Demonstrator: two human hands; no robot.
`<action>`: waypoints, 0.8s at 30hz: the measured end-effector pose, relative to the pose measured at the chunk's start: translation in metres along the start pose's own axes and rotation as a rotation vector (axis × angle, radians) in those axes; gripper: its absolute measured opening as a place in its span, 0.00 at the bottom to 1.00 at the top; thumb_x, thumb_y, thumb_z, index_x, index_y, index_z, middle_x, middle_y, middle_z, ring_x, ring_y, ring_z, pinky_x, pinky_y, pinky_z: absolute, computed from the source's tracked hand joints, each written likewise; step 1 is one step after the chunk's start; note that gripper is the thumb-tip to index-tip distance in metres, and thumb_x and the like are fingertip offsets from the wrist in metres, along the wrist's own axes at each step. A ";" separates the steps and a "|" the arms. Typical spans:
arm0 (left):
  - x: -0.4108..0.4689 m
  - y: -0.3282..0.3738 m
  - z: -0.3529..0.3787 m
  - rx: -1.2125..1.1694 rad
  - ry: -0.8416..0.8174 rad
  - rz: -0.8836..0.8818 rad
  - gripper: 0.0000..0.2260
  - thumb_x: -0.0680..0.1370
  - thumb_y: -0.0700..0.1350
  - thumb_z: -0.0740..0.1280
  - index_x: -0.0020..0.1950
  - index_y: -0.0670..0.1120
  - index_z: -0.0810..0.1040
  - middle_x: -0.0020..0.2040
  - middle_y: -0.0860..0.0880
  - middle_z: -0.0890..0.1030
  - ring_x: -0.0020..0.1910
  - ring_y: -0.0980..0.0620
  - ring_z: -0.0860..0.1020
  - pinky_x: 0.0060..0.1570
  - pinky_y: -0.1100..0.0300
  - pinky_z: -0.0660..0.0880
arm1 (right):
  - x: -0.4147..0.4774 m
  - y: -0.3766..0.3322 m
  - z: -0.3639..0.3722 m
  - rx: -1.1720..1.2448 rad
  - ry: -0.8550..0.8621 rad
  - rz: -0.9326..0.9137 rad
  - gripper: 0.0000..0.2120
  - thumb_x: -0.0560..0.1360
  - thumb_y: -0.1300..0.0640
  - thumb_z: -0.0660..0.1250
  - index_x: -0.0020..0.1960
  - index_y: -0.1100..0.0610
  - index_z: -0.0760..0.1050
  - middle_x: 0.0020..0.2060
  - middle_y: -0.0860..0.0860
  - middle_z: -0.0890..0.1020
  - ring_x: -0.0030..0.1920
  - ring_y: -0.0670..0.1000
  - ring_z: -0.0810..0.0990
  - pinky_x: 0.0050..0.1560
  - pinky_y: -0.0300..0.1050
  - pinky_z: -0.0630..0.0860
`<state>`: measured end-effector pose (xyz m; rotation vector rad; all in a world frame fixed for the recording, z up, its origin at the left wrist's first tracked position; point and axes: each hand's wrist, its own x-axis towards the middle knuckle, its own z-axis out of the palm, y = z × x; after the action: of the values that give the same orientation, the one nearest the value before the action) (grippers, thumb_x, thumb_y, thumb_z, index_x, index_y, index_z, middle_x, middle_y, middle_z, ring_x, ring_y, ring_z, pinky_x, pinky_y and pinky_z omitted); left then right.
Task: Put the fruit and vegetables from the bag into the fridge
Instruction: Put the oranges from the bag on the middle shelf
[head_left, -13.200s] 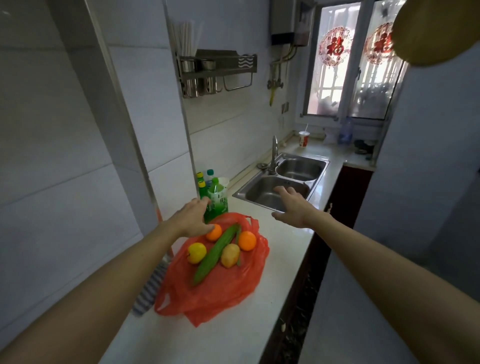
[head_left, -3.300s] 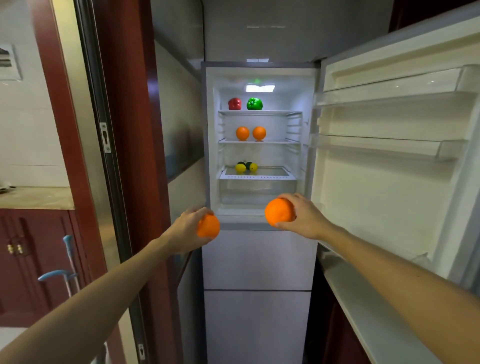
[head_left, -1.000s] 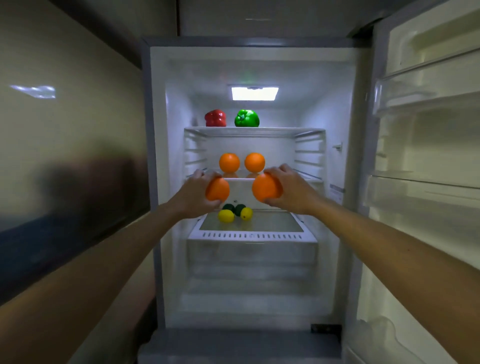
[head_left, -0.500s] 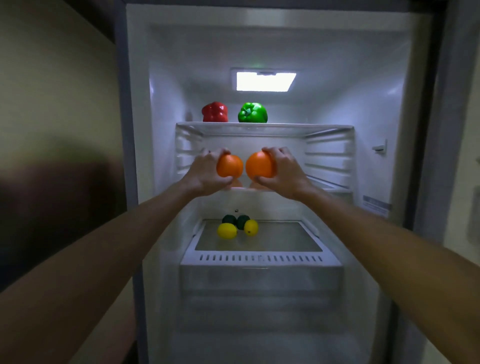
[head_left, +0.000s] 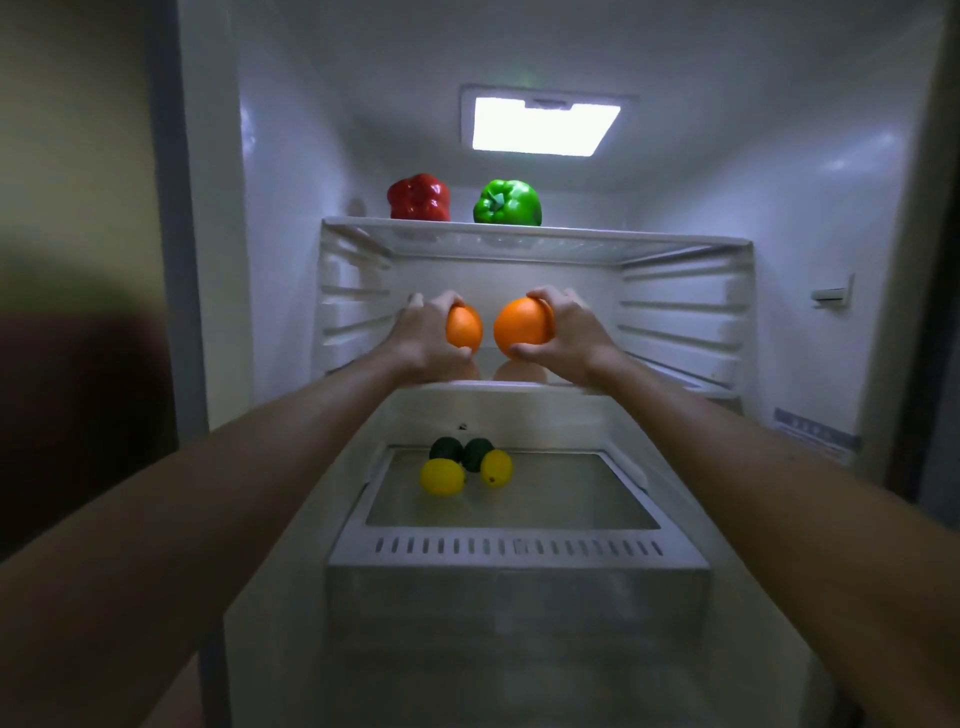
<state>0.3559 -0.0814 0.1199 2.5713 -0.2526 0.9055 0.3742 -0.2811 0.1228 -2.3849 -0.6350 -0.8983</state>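
Both my arms reach into the open fridge (head_left: 270, 218) at the height of the middle shelf (head_left: 670, 371). My left hand (head_left: 423, 335) grips a small orange (head_left: 464, 327). My right hand (head_left: 574, 332) grips a larger orange (head_left: 521, 327). The two oranges hang side by side just above the middle shelf, a little apart; their reflections show in the glass below. The two oranges seen on this shelf earlier are hidden behind my hands. The bag is out of view.
A red pepper (head_left: 420, 197) and a green pepper (head_left: 507, 202) stand on the top shelf (head_left: 623, 239). Two lemons (head_left: 442, 476) and two dark green fruits (head_left: 447, 449) lie on the glass cover (head_left: 561, 493) of the bottom drawer. A dark wall lies at the left.
I have moved closer to the fridge. Both hands have pushed deeper in over the middle shelf with the oranges still held.
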 end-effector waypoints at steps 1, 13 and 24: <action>0.004 -0.001 0.003 0.010 -0.006 0.007 0.29 0.68 0.52 0.73 0.67 0.51 0.69 0.60 0.38 0.71 0.59 0.38 0.72 0.58 0.50 0.72 | 0.004 0.001 0.002 0.012 0.013 -0.001 0.35 0.67 0.50 0.77 0.69 0.56 0.68 0.62 0.58 0.72 0.61 0.58 0.73 0.60 0.50 0.71; 0.022 -0.009 0.020 0.010 -0.013 0.033 0.35 0.66 0.57 0.68 0.72 0.49 0.66 0.61 0.36 0.73 0.62 0.36 0.71 0.64 0.47 0.70 | 0.025 0.023 0.020 0.038 -0.043 -0.029 0.34 0.68 0.52 0.77 0.70 0.58 0.67 0.64 0.59 0.73 0.64 0.57 0.71 0.61 0.46 0.68; 0.016 -0.007 0.014 0.030 -0.015 -0.022 0.34 0.72 0.51 0.71 0.74 0.48 0.61 0.65 0.37 0.70 0.63 0.38 0.70 0.59 0.48 0.70 | 0.020 0.022 0.017 0.068 -0.112 0.040 0.38 0.71 0.50 0.74 0.75 0.55 0.59 0.68 0.59 0.67 0.66 0.58 0.69 0.66 0.53 0.70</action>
<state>0.3777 -0.0819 0.1181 2.6037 -0.2157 0.8892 0.4077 -0.2824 0.1191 -2.3907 -0.6480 -0.7191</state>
